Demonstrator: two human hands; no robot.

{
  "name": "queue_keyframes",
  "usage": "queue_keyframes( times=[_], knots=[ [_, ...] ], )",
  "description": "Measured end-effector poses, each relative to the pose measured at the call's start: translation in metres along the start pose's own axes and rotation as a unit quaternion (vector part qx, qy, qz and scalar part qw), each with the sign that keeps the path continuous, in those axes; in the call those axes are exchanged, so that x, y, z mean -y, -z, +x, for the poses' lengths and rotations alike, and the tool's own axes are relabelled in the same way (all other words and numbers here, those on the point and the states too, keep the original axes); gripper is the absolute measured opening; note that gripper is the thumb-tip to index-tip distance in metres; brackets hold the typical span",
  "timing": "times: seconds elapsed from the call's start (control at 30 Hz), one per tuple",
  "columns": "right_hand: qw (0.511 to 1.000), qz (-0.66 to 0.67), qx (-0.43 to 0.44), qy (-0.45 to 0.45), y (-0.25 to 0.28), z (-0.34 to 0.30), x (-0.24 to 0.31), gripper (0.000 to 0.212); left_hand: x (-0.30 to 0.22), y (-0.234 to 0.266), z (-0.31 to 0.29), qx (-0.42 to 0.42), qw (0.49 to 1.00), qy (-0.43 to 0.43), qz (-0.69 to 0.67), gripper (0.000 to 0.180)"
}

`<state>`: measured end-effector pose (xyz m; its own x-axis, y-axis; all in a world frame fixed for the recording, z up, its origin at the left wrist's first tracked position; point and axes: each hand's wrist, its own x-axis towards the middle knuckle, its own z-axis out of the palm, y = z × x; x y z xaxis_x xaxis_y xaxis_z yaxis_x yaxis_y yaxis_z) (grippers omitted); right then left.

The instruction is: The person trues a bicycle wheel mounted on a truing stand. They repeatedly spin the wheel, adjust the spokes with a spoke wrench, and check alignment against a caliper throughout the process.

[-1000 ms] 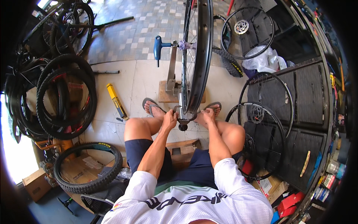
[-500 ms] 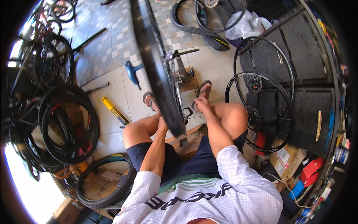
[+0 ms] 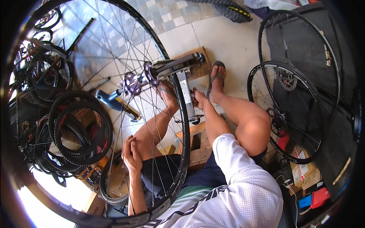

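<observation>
A large spoked bicycle wheel (image 3: 185, 133) fills the left and middle, its black rim close to me. Its purple hub (image 3: 152, 74) sits at the arm of a metal truing stand (image 3: 184, 89) on a wooden block. Seen through the spokes, my left hand (image 3: 132, 154) is by my left knee, fingers extended and holding nothing visible. My right hand (image 3: 198, 98) is closed beside the stand's silver upright; what its fingers grip is hidden. Left of the hub is a blue piece (image 3: 108, 99) with a dark end.
Bare tyres (image 3: 81, 129) are piled at the left. Two wheels (image 3: 292, 81) lean on a dark cabinet at the right. Cardboard boxes (image 3: 302, 171) and a red packet (image 3: 319, 197) lie below them. Another tyre (image 3: 232, 9) lies at the far side.
My view has shifted, so the wheel shows its face instead of its edge. My left hand has left the rim's near side for my knee. My right hand has come up to the stand.
</observation>
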<state>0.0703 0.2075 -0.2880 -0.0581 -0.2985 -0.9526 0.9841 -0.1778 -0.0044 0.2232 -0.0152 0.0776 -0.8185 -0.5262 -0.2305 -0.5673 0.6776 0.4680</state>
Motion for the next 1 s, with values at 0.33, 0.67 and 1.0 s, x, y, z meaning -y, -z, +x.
queue_keyframes(
  times=[0.33,0.67,1.0],
  knots=[
    [0.98,0.156,0.122,-0.004,0.011,0.064,-0.018,0.039,-0.014,-0.006,0.023,0.025,1.0,-0.005,-0.003,0.034],
    [0.966,0.087,0.204,0.134,0.005,0.053,-0.023,0.032,-0.007,-0.005,0.016,0.021,1.0,-0.007,-0.001,0.024],
    [0.992,0.068,0.095,0.037,0.011,0.047,-0.01,0.026,-0.006,-0.003,0.018,0.028,1.0,0.007,0.0,0.03]
  ],
)
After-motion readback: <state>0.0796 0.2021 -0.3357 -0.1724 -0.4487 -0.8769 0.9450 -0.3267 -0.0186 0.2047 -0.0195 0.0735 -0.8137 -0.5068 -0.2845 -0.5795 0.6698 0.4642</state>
